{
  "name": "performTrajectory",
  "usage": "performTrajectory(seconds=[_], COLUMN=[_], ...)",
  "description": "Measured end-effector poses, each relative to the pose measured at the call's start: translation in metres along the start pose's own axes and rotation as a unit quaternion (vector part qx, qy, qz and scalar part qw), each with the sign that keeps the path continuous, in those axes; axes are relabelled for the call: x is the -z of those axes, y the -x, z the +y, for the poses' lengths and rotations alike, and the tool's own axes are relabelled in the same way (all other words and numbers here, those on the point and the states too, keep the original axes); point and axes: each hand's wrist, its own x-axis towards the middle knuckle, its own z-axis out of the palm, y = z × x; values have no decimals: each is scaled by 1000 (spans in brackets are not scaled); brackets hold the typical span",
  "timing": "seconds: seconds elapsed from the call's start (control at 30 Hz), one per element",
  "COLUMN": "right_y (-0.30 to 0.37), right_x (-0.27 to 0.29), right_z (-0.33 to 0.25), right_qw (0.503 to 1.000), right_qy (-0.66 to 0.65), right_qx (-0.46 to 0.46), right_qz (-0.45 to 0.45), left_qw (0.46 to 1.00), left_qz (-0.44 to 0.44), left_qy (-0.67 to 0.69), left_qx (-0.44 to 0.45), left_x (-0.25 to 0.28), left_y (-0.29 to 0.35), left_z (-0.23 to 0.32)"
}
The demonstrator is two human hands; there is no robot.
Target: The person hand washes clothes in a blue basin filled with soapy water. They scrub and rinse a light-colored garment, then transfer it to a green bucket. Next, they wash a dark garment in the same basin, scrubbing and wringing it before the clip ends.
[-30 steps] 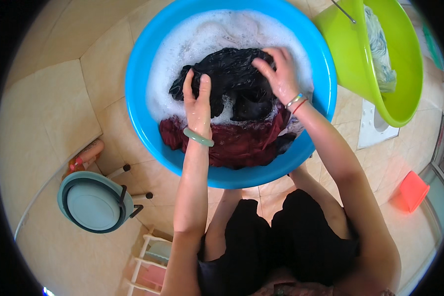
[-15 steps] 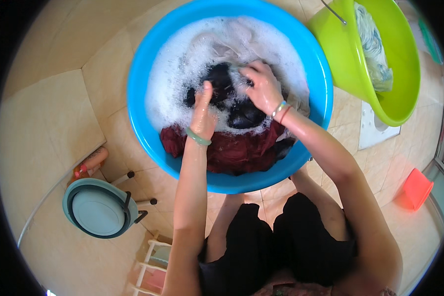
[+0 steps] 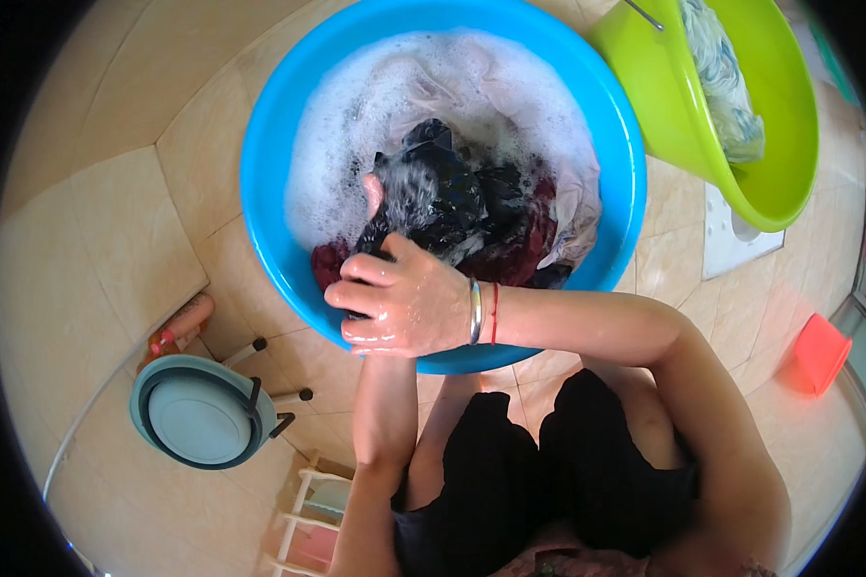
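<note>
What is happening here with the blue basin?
A person is washing clothes by hand. The right hand presses on a wet black garment at the near edge of the blue basin, which is full of suds. The left hand is mostly hidden under the cloth. A green basin stands beside.

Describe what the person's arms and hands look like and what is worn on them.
Both forearms are bare, with no sleeves and no gloves. The right hand is wet and shiny, with bits of soap foam on it. Its wrist carries a plain silver bangle and, right beside it, a thin red string bracelet. The left hand is mostly hidden behind the right hand and the wet black cloth; its wrist is out of sight.
</note>
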Motion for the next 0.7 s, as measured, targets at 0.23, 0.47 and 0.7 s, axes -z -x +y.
performTrajectory(seconds=[0.23,0.47,0.7], right_y=[2,-3,65], right_x=[2,12,12], right_z=[30,64,165], right_qw=[996,987,950], right_qy=[-25,-35,162], right_qx=[28,-40,-239], right_qz=[81,153,117], left_qw=[994,951,930], left_qz=[10,56,179], left_qy=[-33,-120,-220], left_qx=[-102,-280,-235], left_x=[-4,-3,-60], left_y=[-8,-4,10], left_z=[-17,-29,-27])
